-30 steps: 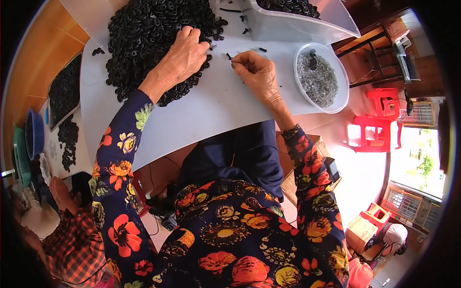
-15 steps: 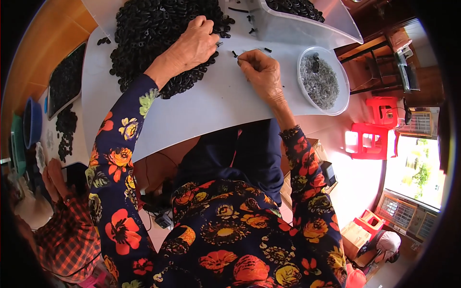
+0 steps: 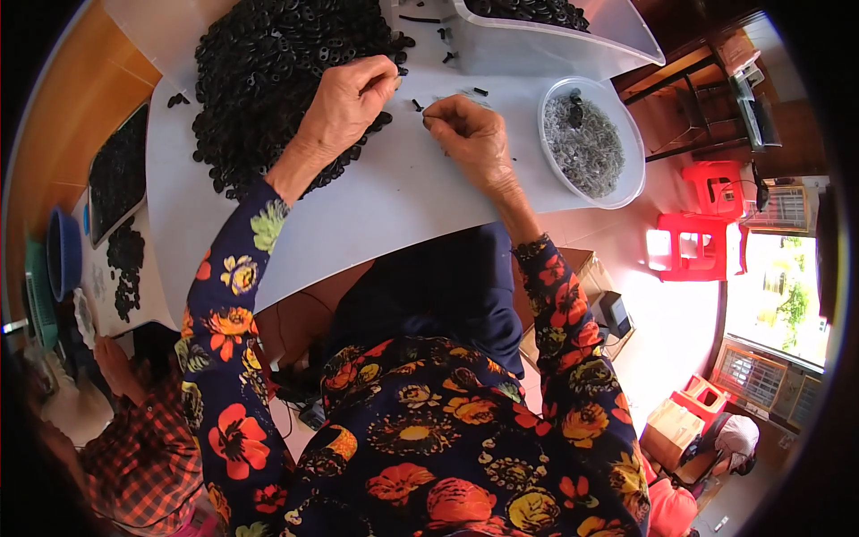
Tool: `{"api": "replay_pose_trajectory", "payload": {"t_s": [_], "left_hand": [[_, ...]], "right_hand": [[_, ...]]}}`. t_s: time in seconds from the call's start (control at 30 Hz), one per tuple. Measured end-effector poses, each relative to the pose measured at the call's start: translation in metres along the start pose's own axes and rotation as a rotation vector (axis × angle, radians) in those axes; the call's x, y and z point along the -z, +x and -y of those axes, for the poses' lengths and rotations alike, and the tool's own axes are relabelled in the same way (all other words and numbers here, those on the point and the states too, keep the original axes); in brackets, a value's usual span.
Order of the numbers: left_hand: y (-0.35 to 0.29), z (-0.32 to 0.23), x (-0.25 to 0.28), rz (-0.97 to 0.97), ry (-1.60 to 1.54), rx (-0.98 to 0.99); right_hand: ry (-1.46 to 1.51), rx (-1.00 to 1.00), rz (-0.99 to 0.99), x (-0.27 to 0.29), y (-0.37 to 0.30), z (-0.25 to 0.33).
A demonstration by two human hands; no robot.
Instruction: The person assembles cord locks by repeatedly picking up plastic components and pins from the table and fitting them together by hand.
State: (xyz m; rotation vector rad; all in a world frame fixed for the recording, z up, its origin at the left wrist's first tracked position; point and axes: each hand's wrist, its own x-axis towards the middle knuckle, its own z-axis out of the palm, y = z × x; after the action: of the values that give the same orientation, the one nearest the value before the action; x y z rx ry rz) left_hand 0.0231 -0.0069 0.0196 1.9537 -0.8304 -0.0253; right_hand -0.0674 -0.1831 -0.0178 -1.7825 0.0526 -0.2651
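Left hand point(image 3: 344, 103) was pinched shut at the right edge of a big heap of small, flat, black oval bits with holes point(image 3: 259, 89). Right hand point(image 3: 472, 139) was pinched too, over the smooth white table point(image 3: 358, 215), near a tiny black stick-like bit point(image 3: 417, 106). I could not tell if either held something. The oval bits looked light, stiff, maybe slippery, and hard to break. Finger and thumb on the edges seemed best.
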Motion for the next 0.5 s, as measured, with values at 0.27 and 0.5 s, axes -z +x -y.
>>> {"api": "replay_pose_trajectory", "payload": {"t_s": [0.27,0.5], "left_hand": [[-0.015,-0.003,-0.032,-0.03,-0.46,0.167],[-0.027,-0.013,-0.035,0.003,-0.08,-0.056]], "right_hand": [[0.075,-0.037,0.008,0.001,-0.002,0.009],[0.142,-0.041,0.002,0.003,-0.002,0.011]]}}
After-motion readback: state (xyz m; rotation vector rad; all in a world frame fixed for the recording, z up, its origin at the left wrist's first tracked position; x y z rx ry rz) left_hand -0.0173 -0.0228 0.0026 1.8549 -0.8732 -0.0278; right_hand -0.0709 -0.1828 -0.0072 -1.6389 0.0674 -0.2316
